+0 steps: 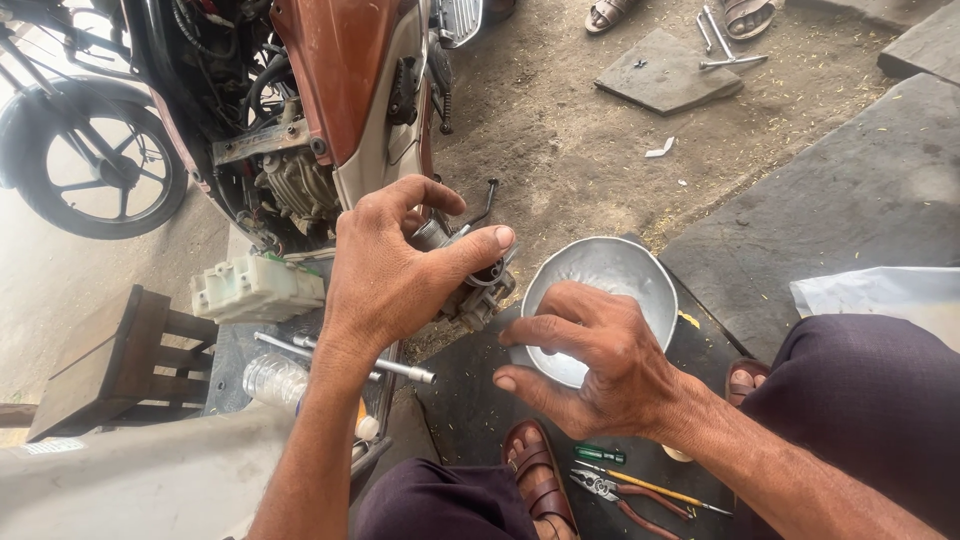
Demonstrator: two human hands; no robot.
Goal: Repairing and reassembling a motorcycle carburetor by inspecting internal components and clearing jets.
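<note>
- a small grey metal engine part (470,285), probably a carburettor, is held up in the left hand (395,270), with the thumb stretched across its top and the fingers curled behind it; most of the part is hidden by the hand.
- the part is held just left of a round metal bowl (640,275), above the gap between a dark rubber mat (470,400) and the motorcycle.
- the right hand (600,360) is held over the near rim of the bowl with fingers spread and bent; nothing is seen in its grip, and whether the rim is touched cannot be told.
- the bowl is set on the far part of the mat, close to a grey stone slab (850,190).
- a motorcycle (310,100) with a reddish-brown side panel and an exposed engine is seen at the upper left, its spoked wheel (95,170) near the left edge.
- a white plastic part (255,288) and two long metal rods (400,368) are laid beside the motorcycle, with a clear plastic bottle (275,380) just below them.
- a dark wooden stool (110,365) is placed at the left.
- at the near edge of the mat, a green-handled tool (598,454), pliers (625,500) and a yellow screwdriver (660,490) are laid beside a sandalled foot (540,480).
- metal wrenches (725,45) are laid on the dirt at the top.
</note>
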